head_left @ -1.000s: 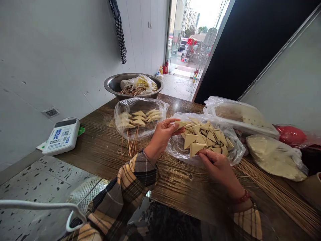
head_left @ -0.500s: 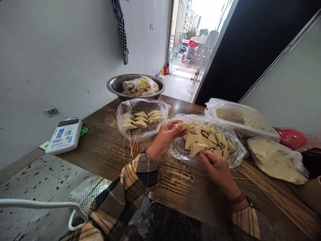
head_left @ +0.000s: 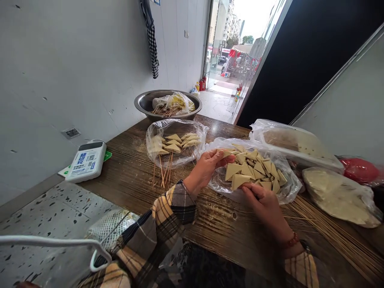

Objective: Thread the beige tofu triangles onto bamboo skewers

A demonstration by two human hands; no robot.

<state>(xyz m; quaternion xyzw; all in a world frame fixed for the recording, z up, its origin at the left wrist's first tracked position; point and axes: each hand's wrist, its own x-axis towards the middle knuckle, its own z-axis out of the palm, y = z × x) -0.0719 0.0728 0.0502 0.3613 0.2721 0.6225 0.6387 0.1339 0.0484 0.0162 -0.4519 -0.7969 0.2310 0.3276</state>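
Folded beige triangles [head_left: 255,166] fill a clear plastic bag at centre right. My left hand [head_left: 209,163] is closed at the bag's left side, pinching one triangular piece between thumb and fingers. At the bag's near edge my right hand [head_left: 265,202] has its fingers closed on a beige folded piece [head_left: 240,181]. Farther left, a second open clear bag [head_left: 153,154] holds triangles on thin sticks [head_left: 167,170] that point toward me.
A metal basin [head_left: 141,105] with bagged sticks stands at the back. Loose skewers [head_left: 339,240] lie at right, near a bag of beige sheets [head_left: 339,196] and a covered tray [head_left: 318,158]. A white scale [head_left: 85,162] sits at left.
The whole view has shifted, so the table and its objects appear slightly farther right. Both hands keep nearly the same place beside the bag, each still on its piece.
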